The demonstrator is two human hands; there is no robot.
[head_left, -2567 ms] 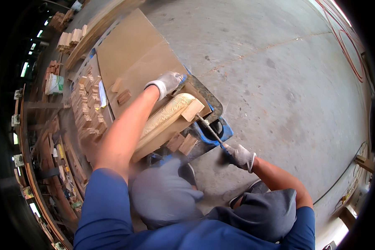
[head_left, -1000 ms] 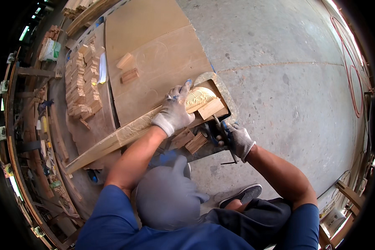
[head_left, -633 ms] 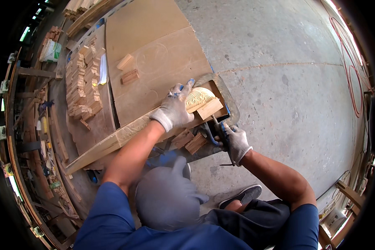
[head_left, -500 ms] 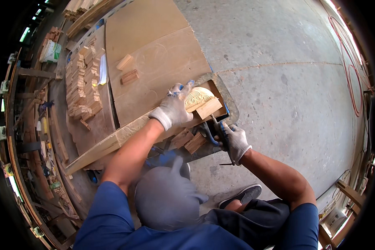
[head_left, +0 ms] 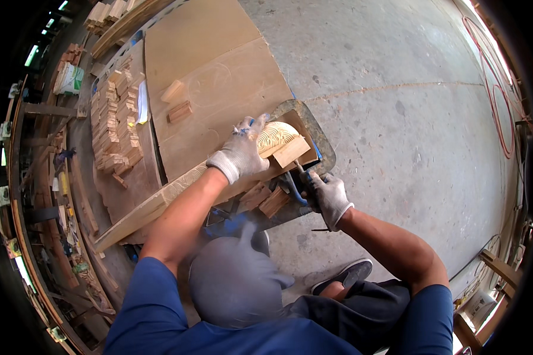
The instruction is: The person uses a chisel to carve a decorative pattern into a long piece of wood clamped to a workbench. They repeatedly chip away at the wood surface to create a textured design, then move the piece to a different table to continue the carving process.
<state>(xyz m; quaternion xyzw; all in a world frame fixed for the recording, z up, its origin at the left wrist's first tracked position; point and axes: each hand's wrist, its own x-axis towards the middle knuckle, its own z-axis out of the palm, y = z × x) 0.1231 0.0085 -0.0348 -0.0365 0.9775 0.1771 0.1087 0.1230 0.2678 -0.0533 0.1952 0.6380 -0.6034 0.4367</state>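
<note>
A long pale wooden board (head_left: 175, 188) with carved swirls and a rounded end lies slantwise over the table's near edge. My gloved left hand (head_left: 246, 148) grips it across its width just behind the rounded end, with fingers at the far edge and thumb near the other. On the rounded end rests a flat light wood block (head_left: 291, 152), tilted to the board. My gloved right hand (head_left: 330, 195) is closed around the screw of what looks like a blue C-clamp (head_left: 295, 188), below the block. A thin crossbar sticks out beneath that hand. The clamp's jaws are partly hidden.
Two loose blocks (head_left: 180, 111) lie on a cardboard sheet (head_left: 201, 35). Many small wood blocks (head_left: 115, 118) are stacked at the left. Dark wood pieces (head_left: 272, 203) sit beside the clamp. Grey concrete floor (head_left: 397, 118) spreads to the right, with a red hose (head_left: 485, 65) at the wall.
The whole view has shifted slightly to the left. My right hand has turned a little on the clamp screw; my left hand keeps its hold on the board.
</note>
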